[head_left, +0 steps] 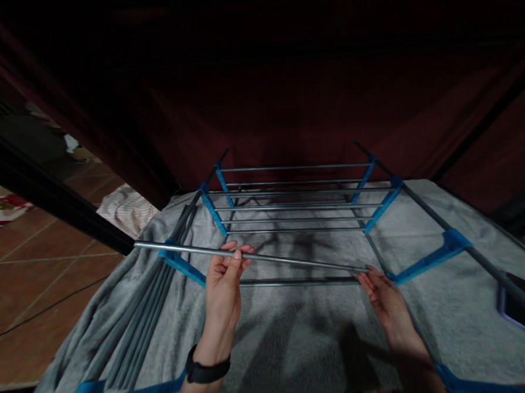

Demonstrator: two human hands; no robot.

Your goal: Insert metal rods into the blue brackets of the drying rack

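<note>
A thin grey metal rod [294, 261] lies crosswise between my two hands, above a part-built rack frame. My left hand [229, 271] pinches it with the thumb on top, and its left end sticks out past a blue plastic bracket [183, 267]. With its fingertips, my right hand [383, 296] holds the rod's right end, near the blue bracket [430, 261] on the right pole. Just below, another rod [302, 283] spans the frame. Farther back, several crossbars [288, 208] run between blue brackets on the two side poles.
Several loose grey tubes [143, 325] lie at the left on a grey blanket [281, 338]. A phone [518, 304] rests near the right pole [424, 205]. Dark red panels [294, 104] rise behind the rack. Tiled floor [42, 279] and a striped cloth [127, 210] are at the left.
</note>
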